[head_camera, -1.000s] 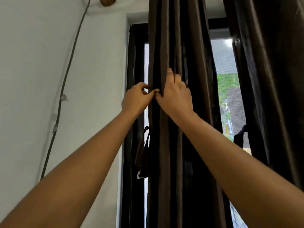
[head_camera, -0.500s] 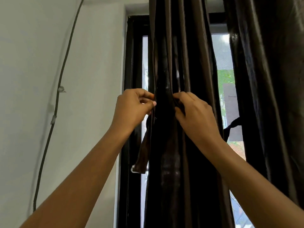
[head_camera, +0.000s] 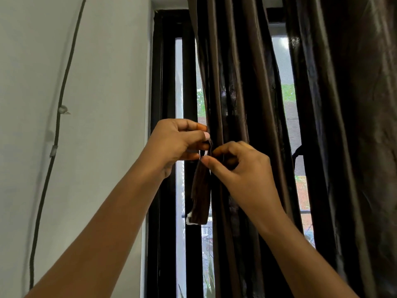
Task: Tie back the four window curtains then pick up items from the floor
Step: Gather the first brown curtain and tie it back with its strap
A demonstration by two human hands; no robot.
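A dark brown curtain (head_camera: 236,82) hangs gathered in front of the black-framed window (head_camera: 167,82). A matching brown tie-back strap (head_camera: 200,196) dangles beside its left edge, with a white tip at the bottom. My left hand (head_camera: 174,145) pinches the top of the strap against the curtain's left edge. My right hand (head_camera: 240,166) pinches the strap just below and to the right, fingers curled at the curtain folds. A second dark curtain (head_camera: 348,125) hangs at the right.
A white wall (head_camera: 96,104) fills the left, with a dark cable (head_camera: 58,125) clipped down it. Another strap end (head_camera: 297,151) shows between the two curtains. Daylight and greenery lie beyond the glass.
Both hands have dropped lower along the curtain's left edge and come together on the strap. The right hand went from flat fingers on the folds to a pinch.
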